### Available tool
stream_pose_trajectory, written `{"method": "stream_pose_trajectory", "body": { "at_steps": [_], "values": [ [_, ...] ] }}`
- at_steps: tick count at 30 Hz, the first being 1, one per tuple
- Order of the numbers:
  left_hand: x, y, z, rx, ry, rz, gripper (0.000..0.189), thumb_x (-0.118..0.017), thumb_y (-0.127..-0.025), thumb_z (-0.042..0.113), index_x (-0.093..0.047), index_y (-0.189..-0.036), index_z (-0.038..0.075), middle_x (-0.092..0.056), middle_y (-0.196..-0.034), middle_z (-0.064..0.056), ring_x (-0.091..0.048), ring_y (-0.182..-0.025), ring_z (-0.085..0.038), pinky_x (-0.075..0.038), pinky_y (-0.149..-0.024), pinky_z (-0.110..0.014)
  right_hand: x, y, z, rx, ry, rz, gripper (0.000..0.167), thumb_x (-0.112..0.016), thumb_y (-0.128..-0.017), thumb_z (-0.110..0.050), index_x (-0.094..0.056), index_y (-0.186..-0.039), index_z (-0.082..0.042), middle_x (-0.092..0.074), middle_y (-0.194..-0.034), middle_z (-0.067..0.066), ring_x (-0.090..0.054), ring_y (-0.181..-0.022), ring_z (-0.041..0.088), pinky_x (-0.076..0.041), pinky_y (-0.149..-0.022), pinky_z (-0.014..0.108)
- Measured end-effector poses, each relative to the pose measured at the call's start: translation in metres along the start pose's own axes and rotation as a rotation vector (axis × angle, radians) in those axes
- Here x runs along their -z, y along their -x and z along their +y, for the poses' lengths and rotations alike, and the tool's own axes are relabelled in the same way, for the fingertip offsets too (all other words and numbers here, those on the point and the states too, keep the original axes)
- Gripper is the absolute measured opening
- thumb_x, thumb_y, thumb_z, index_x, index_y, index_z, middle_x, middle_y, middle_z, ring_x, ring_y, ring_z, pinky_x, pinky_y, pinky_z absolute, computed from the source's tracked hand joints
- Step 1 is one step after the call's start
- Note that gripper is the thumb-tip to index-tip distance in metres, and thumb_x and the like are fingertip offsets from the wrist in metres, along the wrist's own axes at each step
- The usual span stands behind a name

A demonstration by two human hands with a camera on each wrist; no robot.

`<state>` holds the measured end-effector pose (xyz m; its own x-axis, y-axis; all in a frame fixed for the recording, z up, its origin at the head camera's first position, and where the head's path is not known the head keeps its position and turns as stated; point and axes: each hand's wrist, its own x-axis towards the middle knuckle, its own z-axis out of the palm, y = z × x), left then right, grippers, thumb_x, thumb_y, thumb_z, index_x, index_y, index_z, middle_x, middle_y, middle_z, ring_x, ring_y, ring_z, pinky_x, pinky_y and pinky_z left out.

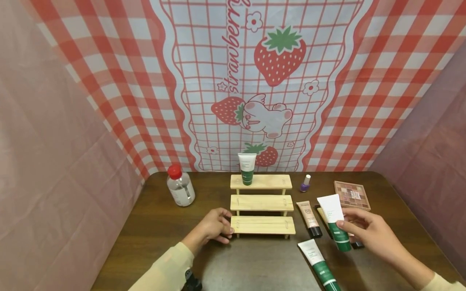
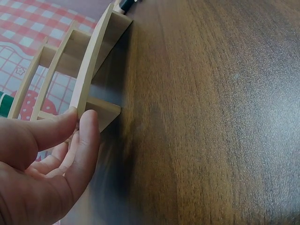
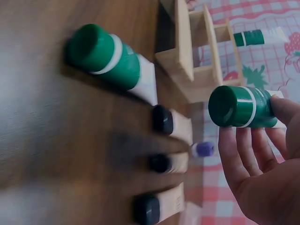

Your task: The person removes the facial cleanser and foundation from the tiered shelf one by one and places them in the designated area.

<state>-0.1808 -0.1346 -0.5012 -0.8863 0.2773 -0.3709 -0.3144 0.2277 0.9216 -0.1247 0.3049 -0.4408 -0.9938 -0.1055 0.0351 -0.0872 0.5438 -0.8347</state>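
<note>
Pinching a Green-and-White Tube on One Side, a Wooden Stand on the Other

From where I stand, I see a person's right hand (image 1: 371, 232) clamped on a green-and-white tube (image 1: 332, 212), thumb across the front and the other fingers behind. The tube is held up over the right side of the table (image 1: 142, 254), its green cap end lower than its white end. The left hand (image 1: 214, 226) pinches the left end of the lowest shelf of a three-tier wooden stand (image 1: 262, 202), thumb and forefinger closed on its corner.

A matching tube (image 1: 247, 165) stands upright, cap down, on the top tier, left of its middle. A third one, the loose tube (image 1: 317, 262), lies flat on the table, right of the stand and nearer the person. Just right of the stand lies a BB tube (image 1: 308, 216) with a black cap; two more black-capped tubes (image 3: 178, 162) lie beyond it, partly hidden from above by the held one. A purple nail polish (image 1: 305, 186) stands behind them, near a square palette (image 1: 352, 195). On the left stands a clear bottle (image 1: 182, 192) with a red cap. A strawberry-printed cloth (image 1: 204, 48) hangs behind everything.
</note>
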Motion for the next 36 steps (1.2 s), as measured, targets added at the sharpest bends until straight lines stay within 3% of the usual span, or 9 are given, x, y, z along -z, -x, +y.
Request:
{"method": "stream_pose_trajectory", "body": {
  "at_steps": [6, 11, 21, 24, 31, 36],
  "values": [
    [0.000, -0.001, 0.000, 0.004, 0.004, 0.000, 0.051, -0.070, -0.085, -0.016, -0.049, -0.129, -0.006, -0.061, -0.095, -0.017, -0.066, -0.072, -0.024, -0.067, -0.059, -0.039, 0.006, 0.022, 0.025, -0.096, 0.001, -0.072, 0.049, -0.069, -0.100, -0.021, -0.055, -0.138, 0.006, -0.072, -0.096, -0.004, -0.068, -0.076, 0.007, -0.064, -0.060, 0.035],
    [0.002, -0.002, 0.001, 0.005, 0.011, -0.003, 0.050, -0.070, -0.085, -0.016, -0.049, -0.129, -0.006, -0.061, -0.095, -0.017, -0.066, -0.072, -0.024, -0.067, -0.060, -0.039, 0.008, 0.034, 0.042, -0.186, -0.050, -0.187, 0.058, -0.065, -0.102, -0.022, -0.045, -0.143, 0.013, -0.071, -0.099, -0.001, -0.067, -0.075, 0.009, -0.065, -0.061, 0.036],
    [0.002, -0.002, 0.001, 0.014, 0.012, -0.001, 0.050, -0.070, -0.085, -0.016, -0.049, -0.129, -0.006, -0.061, -0.095, -0.017, -0.067, -0.072, -0.024, -0.067, -0.060, -0.039, 0.002, 0.041, 0.063, -0.298, -0.195, -0.295, 0.059, -0.066, -0.102, -0.022, -0.044, -0.141, 0.016, -0.070, -0.097, 0.001, -0.063, -0.074, 0.012, -0.064, -0.060, 0.038],
    [0.001, -0.001, 0.000, 0.017, 0.010, 0.001, 0.049, -0.070, -0.085, -0.016, -0.050, -0.129, -0.006, -0.062, -0.095, -0.017, -0.067, -0.072, -0.024, -0.067, -0.059, -0.039, 0.001, 0.043, 0.067, -0.329, -0.194, -0.313, 0.064, -0.067, -0.101, -0.026, -0.042, -0.144, 0.015, -0.071, -0.099, 0.004, -0.065, -0.078, 0.013, -0.065, -0.062, 0.040],
    [0.000, 0.000, 0.000, 0.014, 0.013, 0.001, 0.049, -0.070, -0.086, -0.015, -0.050, -0.129, -0.005, -0.061, -0.095, -0.017, -0.067, -0.072, -0.024, -0.067, -0.059, -0.039, 0.001, 0.044, 0.074, -0.369, -0.197, -0.349, 0.068, -0.066, -0.101, -0.030, -0.040, -0.145, 0.015, -0.072, -0.101, 0.006, -0.067, -0.081, 0.019, -0.066, -0.064, 0.042],
    [0.000, 0.001, 0.000, 0.012, 0.013, 0.000, 0.049, -0.071, -0.086, -0.015, -0.049, -0.129, -0.005, -0.061, -0.095, -0.017, -0.067, -0.072, -0.024, -0.067, -0.060, -0.040, -0.001, 0.045, 0.080, -0.338, -0.180, -0.360, 0.065, -0.067, -0.101, -0.027, -0.042, -0.143, 0.016, -0.072, -0.099, 0.007, -0.065, -0.075, 0.015, -0.064, -0.058, 0.038]
  ]
}}
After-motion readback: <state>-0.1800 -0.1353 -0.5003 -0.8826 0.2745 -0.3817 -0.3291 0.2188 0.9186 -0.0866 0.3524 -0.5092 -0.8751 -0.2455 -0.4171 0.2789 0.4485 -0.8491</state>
